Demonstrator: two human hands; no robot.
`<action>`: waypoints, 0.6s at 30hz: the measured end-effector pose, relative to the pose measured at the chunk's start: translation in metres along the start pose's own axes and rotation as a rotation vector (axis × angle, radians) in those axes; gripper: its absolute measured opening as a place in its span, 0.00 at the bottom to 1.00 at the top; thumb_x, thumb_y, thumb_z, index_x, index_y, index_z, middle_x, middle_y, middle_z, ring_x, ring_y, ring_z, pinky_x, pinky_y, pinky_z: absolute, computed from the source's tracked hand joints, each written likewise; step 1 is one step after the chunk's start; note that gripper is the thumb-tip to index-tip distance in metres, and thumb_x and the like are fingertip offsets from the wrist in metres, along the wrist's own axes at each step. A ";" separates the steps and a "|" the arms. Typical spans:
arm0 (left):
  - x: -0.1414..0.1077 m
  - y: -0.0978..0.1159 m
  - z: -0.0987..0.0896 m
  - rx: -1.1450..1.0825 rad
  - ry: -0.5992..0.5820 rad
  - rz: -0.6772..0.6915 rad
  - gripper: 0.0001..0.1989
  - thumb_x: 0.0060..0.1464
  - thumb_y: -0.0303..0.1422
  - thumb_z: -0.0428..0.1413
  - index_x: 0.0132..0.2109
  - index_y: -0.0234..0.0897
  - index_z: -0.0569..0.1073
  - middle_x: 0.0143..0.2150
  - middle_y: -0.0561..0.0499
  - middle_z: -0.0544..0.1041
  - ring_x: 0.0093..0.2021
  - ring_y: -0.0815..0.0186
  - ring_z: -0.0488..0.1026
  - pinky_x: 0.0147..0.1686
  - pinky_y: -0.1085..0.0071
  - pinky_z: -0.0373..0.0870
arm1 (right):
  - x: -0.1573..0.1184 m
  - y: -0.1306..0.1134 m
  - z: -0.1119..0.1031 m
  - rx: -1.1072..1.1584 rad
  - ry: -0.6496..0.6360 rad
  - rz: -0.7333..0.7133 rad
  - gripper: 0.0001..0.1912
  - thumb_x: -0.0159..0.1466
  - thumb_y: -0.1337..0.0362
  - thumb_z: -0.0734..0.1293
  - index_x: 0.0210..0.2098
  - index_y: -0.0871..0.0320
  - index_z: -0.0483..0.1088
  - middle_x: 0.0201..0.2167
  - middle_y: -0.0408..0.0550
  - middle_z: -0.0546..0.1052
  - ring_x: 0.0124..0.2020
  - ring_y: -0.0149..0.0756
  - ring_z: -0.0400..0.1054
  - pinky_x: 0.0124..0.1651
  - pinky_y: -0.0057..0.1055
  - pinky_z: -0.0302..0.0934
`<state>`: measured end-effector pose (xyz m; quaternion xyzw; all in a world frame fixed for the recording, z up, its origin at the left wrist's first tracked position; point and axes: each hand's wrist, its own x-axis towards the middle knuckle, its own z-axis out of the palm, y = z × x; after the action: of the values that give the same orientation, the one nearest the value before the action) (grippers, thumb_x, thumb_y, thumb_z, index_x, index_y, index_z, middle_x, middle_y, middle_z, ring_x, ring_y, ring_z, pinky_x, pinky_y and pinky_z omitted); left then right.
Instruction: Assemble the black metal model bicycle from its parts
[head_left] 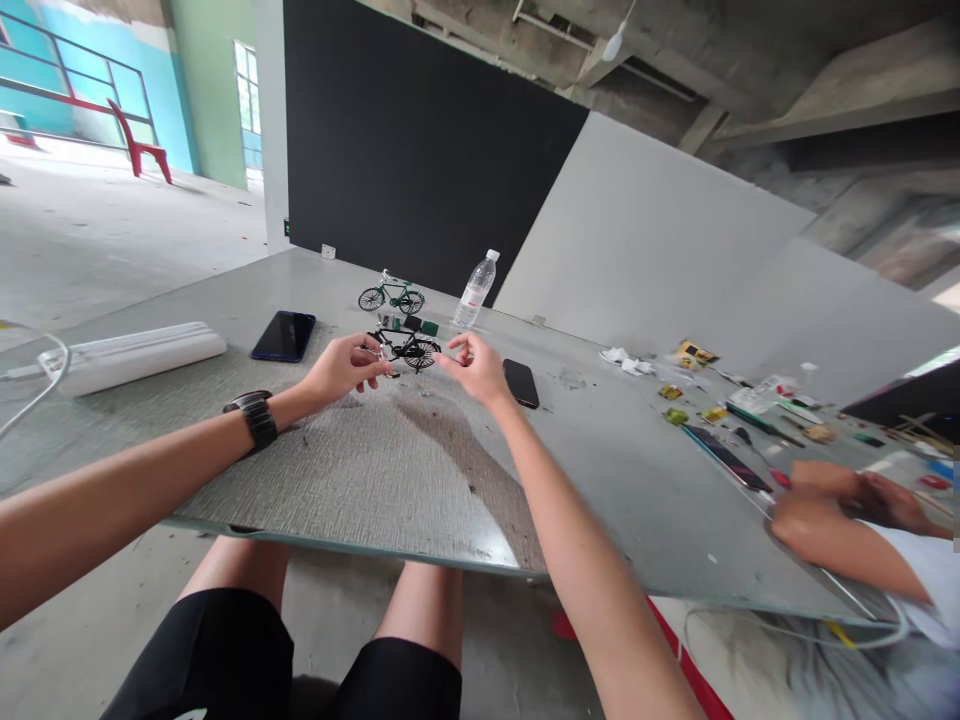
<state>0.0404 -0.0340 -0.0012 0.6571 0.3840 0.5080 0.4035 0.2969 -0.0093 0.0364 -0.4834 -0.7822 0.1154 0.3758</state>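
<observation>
A small black model bicycle point(409, 346) stands on the grey table between my two hands. My left hand point(349, 364) is at its left end, fingers curled around the front part, where thin silvery pieces show. At the rear wheel is my right hand point(474, 366), thumb and fingers bent towards each other; whether it holds a tiny part cannot be made out. Just behind the black bicycle lie small dark and green pieces point(429, 328). Farther back a green model bicycle point(391, 294) stands upright.
A clear water bottle point(475, 290) stands behind my right hand. Phones lie on both sides, one blue-edged point(284, 336), one black point(520, 383). A white power strip point(142, 357) is at the left. Another person's arms point(847, 505) rest at the right, near scattered small items.
</observation>
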 end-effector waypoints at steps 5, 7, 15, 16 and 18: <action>0.001 -0.006 -0.002 0.032 -0.080 0.032 0.13 0.52 0.39 0.65 0.39 0.37 0.71 0.31 0.46 0.80 0.27 0.66 0.76 0.20 0.73 0.71 | 0.001 0.049 -0.020 -0.341 -0.201 0.184 0.15 0.64 0.56 0.69 0.46 0.57 0.68 0.33 0.44 0.77 0.33 0.34 0.70 0.38 0.29 0.60; 0.001 -0.008 -0.002 0.043 -0.110 0.048 0.13 0.52 0.38 0.65 0.38 0.37 0.72 0.32 0.46 0.79 0.29 0.65 0.76 0.21 0.73 0.73 | 0.000 0.060 -0.018 -0.393 -0.241 0.203 0.08 0.66 0.65 0.67 0.44 0.59 0.70 0.39 0.50 0.79 0.40 0.35 0.72 0.44 0.30 0.61; 0.001 -0.005 -0.002 0.113 -0.135 0.063 0.14 0.55 0.41 0.63 0.41 0.34 0.77 0.36 0.44 0.80 0.32 0.65 0.76 0.23 0.74 0.73 | 0.001 0.056 -0.011 -0.446 -0.323 0.167 0.07 0.66 0.69 0.68 0.43 0.59 0.76 0.45 0.54 0.79 0.44 0.38 0.73 0.49 0.32 0.63; 0.001 -0.005 -0.002 0.132 -0.129 0.065 0.14 0.56 0.41 0.62 0.41 0.34 0.77 0.35 0.44 0.80 0.32 0.65 0.75 0.23 0.74 0.73 | 0.001 0.054 -0.011 -0.447 -0.329 0.163 0.07 0.66 0.69 0.68 0.43 0.59 0.76 0.44 0.54 0.80 0.44 0.38 0.73 0.48 0.32 0.64; 0.001 -0.004 -0.002 0.167 -0.108 0.062 0.14 0.57 0.41 0.61 0.42 0.34 0.78 0.34 0.45 0.80 0.32 0.65 0.75 0.24 0.74 0.72 | 0.001 0.050 -0.012 -0.446 -0.338 0.156 0.07 0.65 0.70 0.68 0.43 0.59 0.76 0.43 0.54 0.80 0.42 0.38 0.74 0.48 0.31 0.64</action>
<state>0.0383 -0.0318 -0.0041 0.7265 0.3821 0.4503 0.3514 0.3387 0.0147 0.0174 -0.5865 -0.8003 0.0481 0.1148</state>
